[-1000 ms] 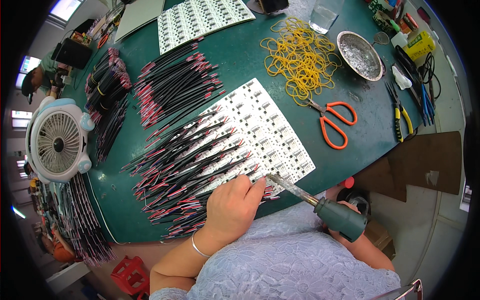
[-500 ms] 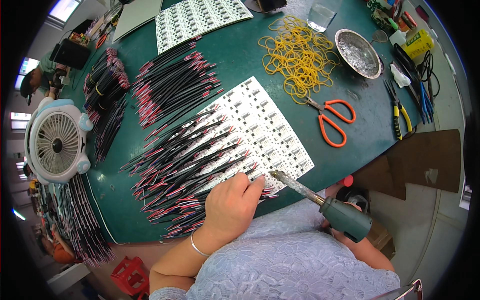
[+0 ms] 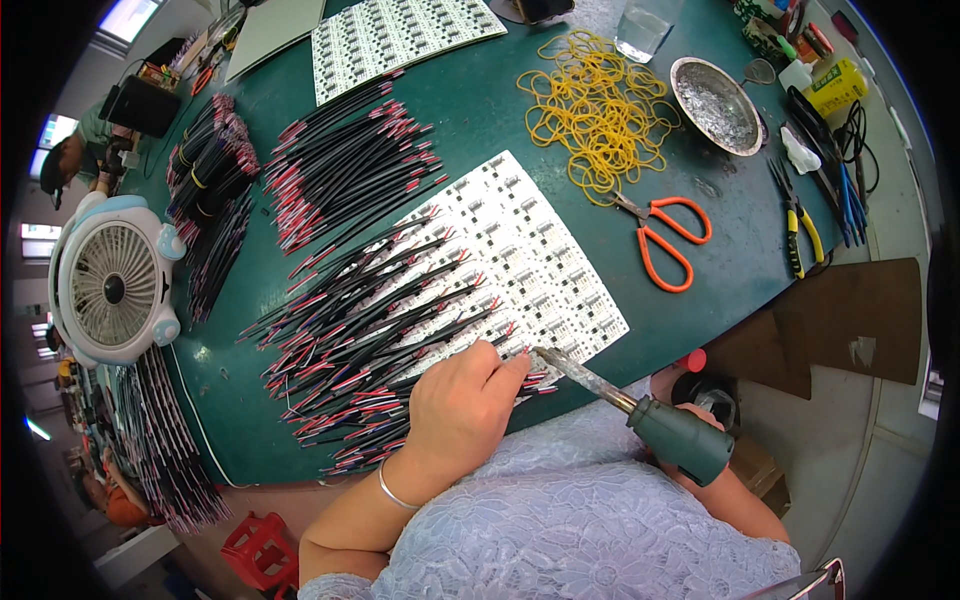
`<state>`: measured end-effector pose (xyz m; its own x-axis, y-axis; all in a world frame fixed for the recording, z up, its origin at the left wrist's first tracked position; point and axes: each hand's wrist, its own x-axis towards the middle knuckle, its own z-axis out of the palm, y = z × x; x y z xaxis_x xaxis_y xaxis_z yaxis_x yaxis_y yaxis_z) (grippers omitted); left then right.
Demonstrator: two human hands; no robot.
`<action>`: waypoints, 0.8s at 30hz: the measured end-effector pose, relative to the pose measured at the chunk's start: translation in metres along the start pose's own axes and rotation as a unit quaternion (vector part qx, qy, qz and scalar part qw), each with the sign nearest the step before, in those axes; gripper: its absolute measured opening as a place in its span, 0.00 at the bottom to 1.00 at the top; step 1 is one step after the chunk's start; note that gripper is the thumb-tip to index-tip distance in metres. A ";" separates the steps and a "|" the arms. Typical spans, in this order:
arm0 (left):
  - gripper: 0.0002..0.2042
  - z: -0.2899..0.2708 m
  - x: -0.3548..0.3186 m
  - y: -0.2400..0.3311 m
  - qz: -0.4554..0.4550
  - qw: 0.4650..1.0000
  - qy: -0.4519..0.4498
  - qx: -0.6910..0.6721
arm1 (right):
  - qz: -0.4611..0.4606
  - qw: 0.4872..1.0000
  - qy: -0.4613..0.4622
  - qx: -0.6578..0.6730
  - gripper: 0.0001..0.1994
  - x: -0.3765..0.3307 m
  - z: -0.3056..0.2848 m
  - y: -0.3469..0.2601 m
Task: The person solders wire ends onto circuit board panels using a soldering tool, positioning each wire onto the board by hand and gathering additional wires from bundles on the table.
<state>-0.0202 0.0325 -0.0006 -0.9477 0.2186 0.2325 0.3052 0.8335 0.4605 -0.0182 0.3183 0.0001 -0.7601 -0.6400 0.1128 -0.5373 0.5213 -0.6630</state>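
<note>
Left hand (image 3: 462,408) pinching red and black wires (image 3: 345,345) at the near edge of the white circuit panel (image 3: 525,270); right hand (image 3: 700,455) clamped round a soldering iron (image 3: 640,415).

Iron tip now down at the panel edge, just beside the left fingertips, lower than half a second ago. Probably soldering a wire end. Orange scissors (image 3: 665,235) and yellow rubber bands (image 3: 595,105) well apart on the green table (image 3: 480,115).

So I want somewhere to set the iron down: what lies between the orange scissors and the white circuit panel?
In the head view, only bare green table lies between the orange scissors and the white circuit panel.
</note>
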 end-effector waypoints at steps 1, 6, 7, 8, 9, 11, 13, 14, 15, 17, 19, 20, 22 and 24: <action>0.05 0.000 0.000 0.000 -0.001 1.000 -0.002 0.001 | 0.001 1.000 0.000 0.000 0.09 0.000 0.001 0.001; 0.05 -0.001 0.001 0.002 -0.004 1.000 -0.003 0.002 | 0.072 0.991 0.043 0.100 0.14 -0.016 0.012 0.006; 0.05 -0.001 0.001 0.001 -0.006 1.000 -0.004 0.002 | 0.072 0.991 0.043 0.100 0.14 -0.019 0.012 0.005; 0.05 -0.002 0.001 0.001 -0.008 1.000 -0.005 0.002 | 0.125 0.979 0.038 0.156 0.15 -0.021 0.012 0.003; 0.05 -0.001 0.001 0.001 -0.006 1.000 -0.005 0.001 | 0.178 0.961 0.035 0.209 0.16 -0.023 0.012 0.002; 0.05 0.001 0.001 -0.001 -0.008 1.000 -0.001 0.004 | 0.159 0.966 0.033 0.202 0.17 -0.031 0.015 0.009; 0.05 -0.001 0.001 -0.002 -0.007 1.000 0.002 -0.002 | 0.136 0.971 0.027 0.197 0.18 -0.034 0.017 0.014; 0.05 -0.001 0.001 -0.002 -0.006 1.000 0.004 -0.008 | 0.108 0.979 0.022 0.171 0.18 -0.034 0.017 0.016; 0.05 -0.001 0.002 -0.002 -0.005 1.000 0.004 -0.009 | 0.082 0.986 0.017 0.143 0.18 -0.035 0.017 0.017; 0.05 0.000 0.003 -0.002 -0.001 1.000 0.000 -0.010 | 0.134 0.977 0.014 0.162 0.14 -0.030 0.015 0.009; 0.05 0.001 0.002 -0.003 0.001 1.000 -0.001 -0.009 | 0.184 0.966 0.008 0.182 0.11 -0.026 0.012 0.006; 0.05 0.001 0.002 -0.003 0.004 1.000 -0.003 -0.008 | 0.142 0.974 0.007 0.175 0.12 -0.024 0.011 0.007; 0.05 0.001 0.002 -0.003 0.008 1.000 -0.003 -0.004 | 0.100 0.981 0.006 0.168 0.13 -0.021 0.009 0.009; 0.05 0.001 0.002 -0.002 0.012 1.000 -0.003 0.001 | 0.004 1.000 0.009 0.027 0.09 -0.019 0.006 0.011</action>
<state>-0.0230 0.0315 -0.0019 -0.9407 0.2422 0.2377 0.3278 0.8294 0.4524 -0.0076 0.3326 -0.0138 -0.7707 -0.6256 0.1212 -0.5117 0.4941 -0.7029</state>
